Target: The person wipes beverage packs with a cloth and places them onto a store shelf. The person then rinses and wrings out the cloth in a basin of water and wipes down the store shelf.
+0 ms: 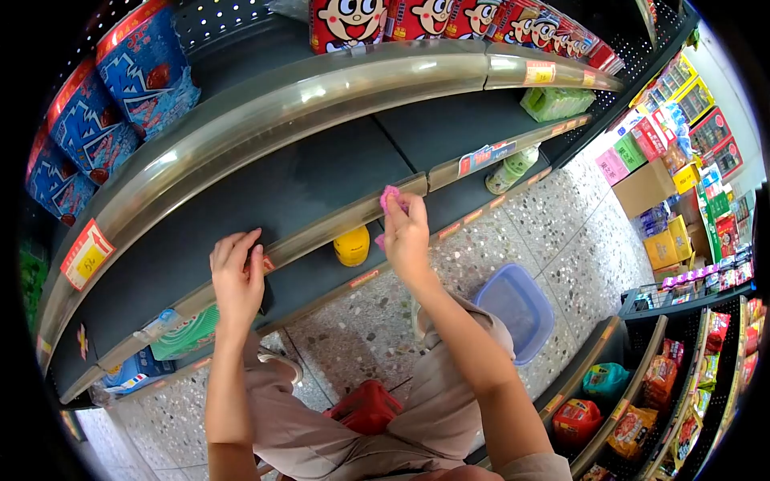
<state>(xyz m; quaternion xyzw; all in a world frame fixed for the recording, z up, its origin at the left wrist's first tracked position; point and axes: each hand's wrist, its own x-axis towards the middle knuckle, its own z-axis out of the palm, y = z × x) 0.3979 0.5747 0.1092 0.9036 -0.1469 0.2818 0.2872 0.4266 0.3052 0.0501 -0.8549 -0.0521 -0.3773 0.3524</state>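
Note:
My right hand [407, 234] pinches a crumpled pink cloth [388, 196] against the clear front strip [345, 218] of the middle shelf. A bit of the same pink shows below the fingers. At the left, my left hand [238, 276] is by the strip with its fingers loosely bent and apart, and nothing shows in it. The dark shelf board [297, 172] lies behind both hands. Below the strip, between my hands, a yellow rounded container [351, 246] stands on the lower shelf.
Red boxes [349, 24] and blue tubs [144, 68] stand on the upper shelf. A green pack [557, 103] and a pale green bottle [512, 168] sit at the right. On the speckled floor is a blue-purple plastic basin [521, 313]. Snack racks [634, 401] rise behind at the right.

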